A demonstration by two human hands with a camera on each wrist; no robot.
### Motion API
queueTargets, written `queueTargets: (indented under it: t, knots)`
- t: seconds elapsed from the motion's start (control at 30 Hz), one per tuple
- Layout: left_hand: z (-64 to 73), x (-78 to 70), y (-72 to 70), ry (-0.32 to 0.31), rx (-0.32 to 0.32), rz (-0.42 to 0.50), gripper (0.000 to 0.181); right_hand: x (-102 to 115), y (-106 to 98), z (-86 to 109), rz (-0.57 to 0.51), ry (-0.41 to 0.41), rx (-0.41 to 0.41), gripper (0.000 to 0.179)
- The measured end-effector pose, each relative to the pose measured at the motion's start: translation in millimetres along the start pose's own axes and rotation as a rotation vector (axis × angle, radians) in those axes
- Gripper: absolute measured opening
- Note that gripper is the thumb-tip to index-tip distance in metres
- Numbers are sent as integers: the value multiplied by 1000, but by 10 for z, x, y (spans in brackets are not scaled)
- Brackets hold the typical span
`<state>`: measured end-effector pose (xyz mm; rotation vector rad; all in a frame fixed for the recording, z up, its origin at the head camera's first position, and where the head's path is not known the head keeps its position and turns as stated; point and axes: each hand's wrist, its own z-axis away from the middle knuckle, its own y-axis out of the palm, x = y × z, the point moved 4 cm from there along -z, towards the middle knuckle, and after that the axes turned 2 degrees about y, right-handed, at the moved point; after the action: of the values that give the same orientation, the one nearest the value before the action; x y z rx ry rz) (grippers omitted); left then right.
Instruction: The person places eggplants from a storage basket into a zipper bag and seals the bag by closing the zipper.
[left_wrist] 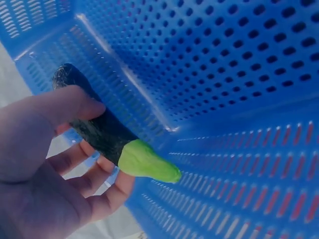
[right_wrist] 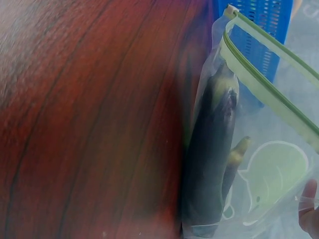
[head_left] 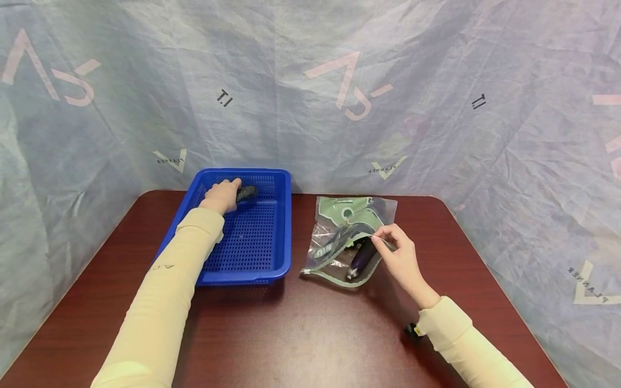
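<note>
My left hand reaches into the far left part of a blue plastic basket. Between thumb and fingers it grips a dark green cucumber-like vegetable with a bright light green end. On the right, my right hand pinches the edge of a clear zip bag with green print, its mouth held apart. Inside the bag lies a dark purple eggplant, stem end toward the mouth. A smaller dark piece with a pale tip shows beside the eggplant in the right wrist view.
Basket and bag stand side by side on a dark red wooden table, a narrow strip of wood between them. Grey printed cloth hangs behind and along both sides. A small black object is by the right cuff.
</note>
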<state>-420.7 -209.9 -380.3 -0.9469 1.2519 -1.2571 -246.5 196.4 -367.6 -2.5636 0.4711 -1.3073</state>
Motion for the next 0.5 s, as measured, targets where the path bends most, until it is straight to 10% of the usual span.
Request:
queueTargets:
  t: [0.5]
  knots:
    - [224,-252,-340,-21,-191,-17,58,29,1,-3,8,-1,1,5]
